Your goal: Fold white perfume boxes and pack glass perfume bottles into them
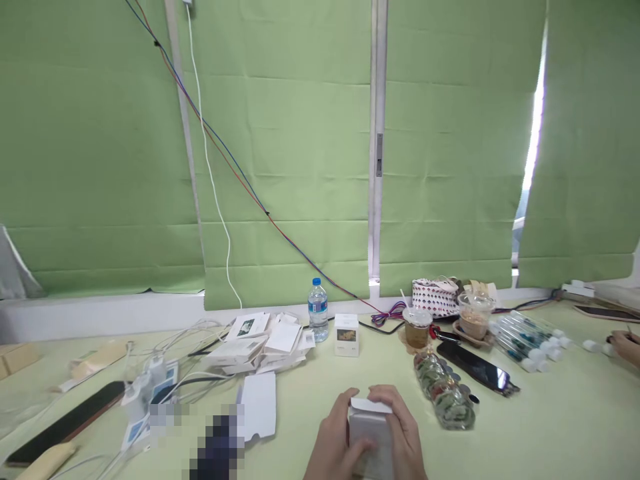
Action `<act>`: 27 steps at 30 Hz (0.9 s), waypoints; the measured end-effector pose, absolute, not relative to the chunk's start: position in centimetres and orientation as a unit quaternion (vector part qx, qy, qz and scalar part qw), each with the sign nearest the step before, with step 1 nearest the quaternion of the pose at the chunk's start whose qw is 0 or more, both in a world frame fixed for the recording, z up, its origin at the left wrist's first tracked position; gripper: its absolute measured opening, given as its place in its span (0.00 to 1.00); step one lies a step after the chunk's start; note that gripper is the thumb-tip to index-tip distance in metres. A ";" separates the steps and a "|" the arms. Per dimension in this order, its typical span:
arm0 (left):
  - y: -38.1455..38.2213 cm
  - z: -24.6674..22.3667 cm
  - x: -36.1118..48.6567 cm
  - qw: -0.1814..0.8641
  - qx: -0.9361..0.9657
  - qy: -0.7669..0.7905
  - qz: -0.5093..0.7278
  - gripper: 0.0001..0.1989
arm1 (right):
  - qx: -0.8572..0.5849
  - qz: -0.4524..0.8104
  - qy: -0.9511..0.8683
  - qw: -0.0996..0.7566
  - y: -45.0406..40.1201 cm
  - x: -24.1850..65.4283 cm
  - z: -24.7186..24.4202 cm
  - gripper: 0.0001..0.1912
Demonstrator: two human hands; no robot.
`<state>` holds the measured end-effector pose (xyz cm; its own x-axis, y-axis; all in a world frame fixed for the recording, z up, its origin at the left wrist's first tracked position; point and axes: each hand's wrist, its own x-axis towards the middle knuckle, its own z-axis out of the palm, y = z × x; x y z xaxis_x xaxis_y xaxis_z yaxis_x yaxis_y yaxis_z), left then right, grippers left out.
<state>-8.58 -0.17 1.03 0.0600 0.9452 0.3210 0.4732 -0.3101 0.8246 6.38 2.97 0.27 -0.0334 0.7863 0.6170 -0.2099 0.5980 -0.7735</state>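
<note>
Between my two hands is a small white-grey carton [373, 432], upright at the near edge of the table, with a pale flap at its top. My left hand [331, 437] grips its left side, the thumb lying across the front. On the right side, the fingers of my right hand [403, 427] wrap round the carton, fingertips at the top edge. The lower part of the carton runs down to the frame's bottom edge. Beyond my hands stands a white box with a dark picture [347, 335]. A flattened white carton [259, 404] lies to the left.
A stack of flat white cartons [260, 343] lies behind, beside a water bottle [317, 311]. A power strip [150, 407] with cables is left. On the right are a drink cup [417, 328], bagged items [443, 393], a phone [473, 367], capped tubes [525, 340] and another person's hand [625, 347].
</note>
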 end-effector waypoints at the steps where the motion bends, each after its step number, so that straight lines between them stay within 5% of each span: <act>1: 0.1 0.8 -8.5 0.253 0.677 0.532 0.442 0.28 | -0.207 0.383 -0.632 0.641 3.4 6.6 0.1 0.15; 10: 2.1 -2.0 -9.8 0.140 0.675 0.517 0.507 0.33 | -0.228 0.438 -0.647 0.582 5.6 5.8 -0.5 0.16; 14: 1.6 -2.1 -10.4 0.035 0.748 0.429 0.506 0.17 | -0.224 0.430 -0.666 0.567 5.2 6.2 -0.3 0.17; 18: 0.9 -0.7 -10.5 0.037 0.762 0.472 0.442 0.07 | -0.209 0.409 -0.709 0.535 5.2 6.9 0.3 0.17; 23: 1.1 -0.6 -10.6 0.088 0.738 0.492 0.453 0.08 | -0.203 0.392 -0.725 0.529 5.6 7.2 0.4 0.17; 27: 1.4 -1.1 -10.6 0.130 0.692 0.507 0.497 0.21 | -0.177 0.363 -0.744 0.532 6.2 7.4 -0.2 0.17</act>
